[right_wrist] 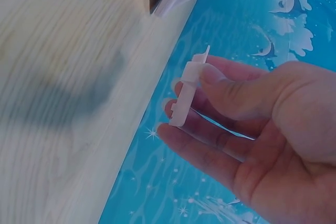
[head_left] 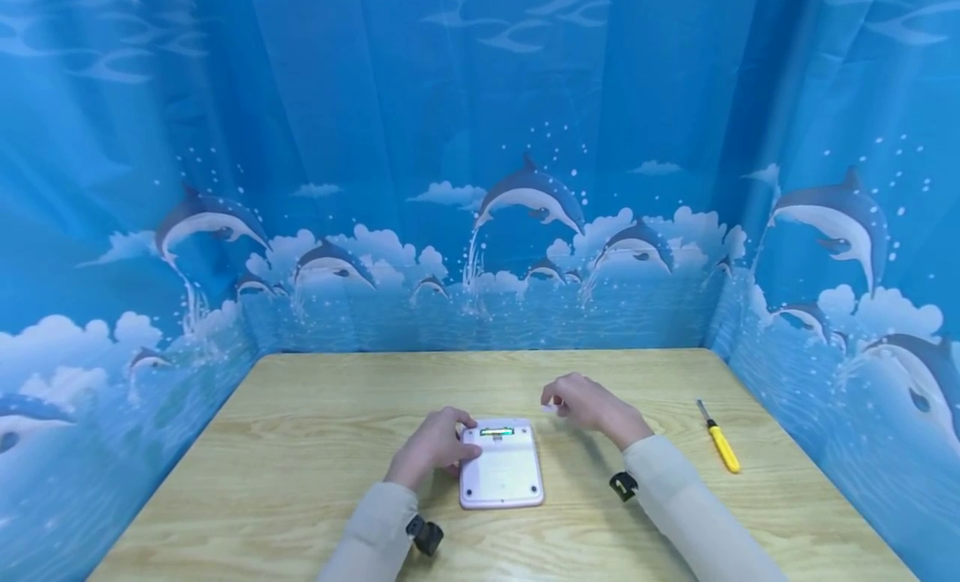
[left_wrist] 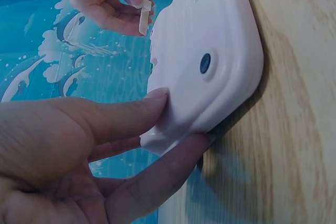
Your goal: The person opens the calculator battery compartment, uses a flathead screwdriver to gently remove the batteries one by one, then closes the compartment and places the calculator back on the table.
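Note:
A pale pinkish-white desk calculator (head_left: 501, 474) lies back side up on the table, dark round feet near its corners. Its battery compartment (head_left: 497, 432) is uncovered, with something shiny and greenish inside. My left hand (head_left: 441, 443) grips the calculator's left edge, thumb on the back face and fingers at the side and beneath. Up and to the right of it, my right hand (head_left: 588, 405) is raised above the table. Between thumb and fingertips it pinches a small white battery cover (right_wrist: 185, 93), a narrow strip with tabs, apart from the calculator.
A screwdriver (head_left: 723, 449) with a yellow handle lies on the right of the wooden table (head_left: 315, 449). Blue curtains (head_left: 420, 148) printed with dolphins hang around the table's back and sides. A small black wrist camera (head_left: 426, 535) sits on each sleeve.

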### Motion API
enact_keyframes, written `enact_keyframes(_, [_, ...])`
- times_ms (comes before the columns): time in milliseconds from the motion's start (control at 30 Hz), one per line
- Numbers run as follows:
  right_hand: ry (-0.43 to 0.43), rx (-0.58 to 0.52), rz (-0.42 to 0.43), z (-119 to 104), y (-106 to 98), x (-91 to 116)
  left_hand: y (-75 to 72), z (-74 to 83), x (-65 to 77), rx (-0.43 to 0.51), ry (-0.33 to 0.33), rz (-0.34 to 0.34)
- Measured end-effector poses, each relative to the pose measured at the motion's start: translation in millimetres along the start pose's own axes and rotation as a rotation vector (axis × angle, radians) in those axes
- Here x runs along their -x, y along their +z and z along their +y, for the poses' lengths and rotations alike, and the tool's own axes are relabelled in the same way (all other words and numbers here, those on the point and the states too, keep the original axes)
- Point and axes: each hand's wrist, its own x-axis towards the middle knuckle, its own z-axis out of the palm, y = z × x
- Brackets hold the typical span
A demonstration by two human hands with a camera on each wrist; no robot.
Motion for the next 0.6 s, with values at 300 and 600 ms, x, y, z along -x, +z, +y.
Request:
enact_keyframes(300, [0.02, -0.007, 0.019, 11, 0, -1, -0.9, -0.7, 0.0, 0.002, 0.015, -0.005])
enact_keyframes(600, [0.023, 0.009, 0.032, 25, -1, -2, -1.0, 0.7, 2.3, 0.008, 0.012, -0.009])
